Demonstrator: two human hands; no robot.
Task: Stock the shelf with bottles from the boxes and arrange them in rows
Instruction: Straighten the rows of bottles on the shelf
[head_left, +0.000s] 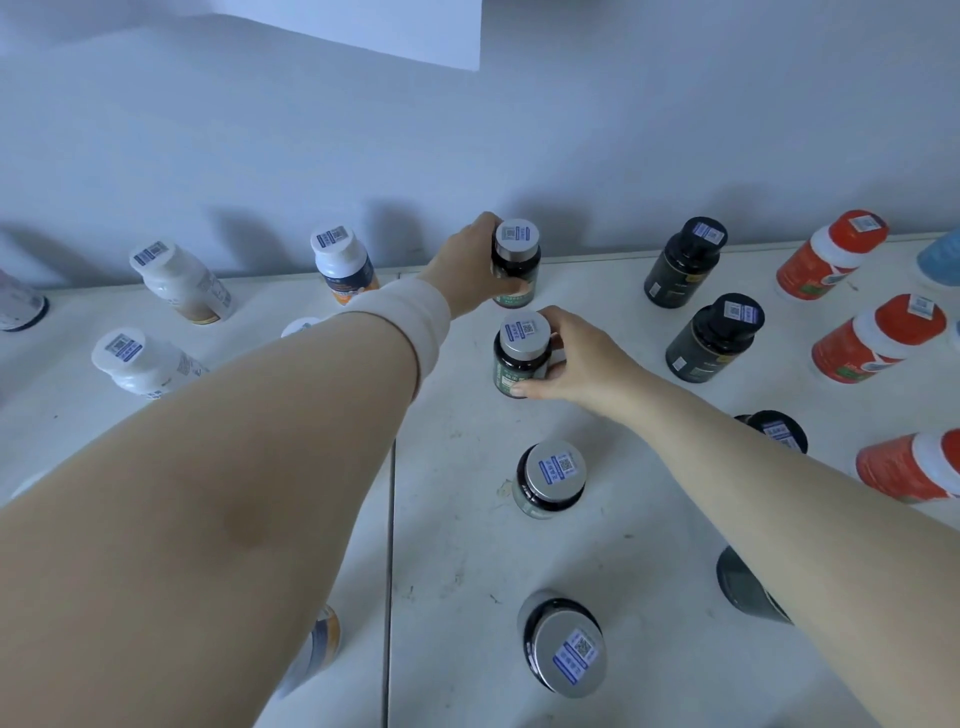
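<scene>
A pale grey-blue wall (675, 130) is filling the upper half of the view. A brighter white panel (363, 26), perhaps a sheet of paper or a board, is hanging at its top edge, one corner pointing down. Soft shadows (249, 228) are lying along the wall's foot.

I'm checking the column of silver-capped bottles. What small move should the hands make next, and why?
Probably release both. The left hand grips the rear silver-capped bottle and the right hand the second bottle. Both appear to stand upright on the shelf, roughly in line with the third bottle and front bottle.
</scene>
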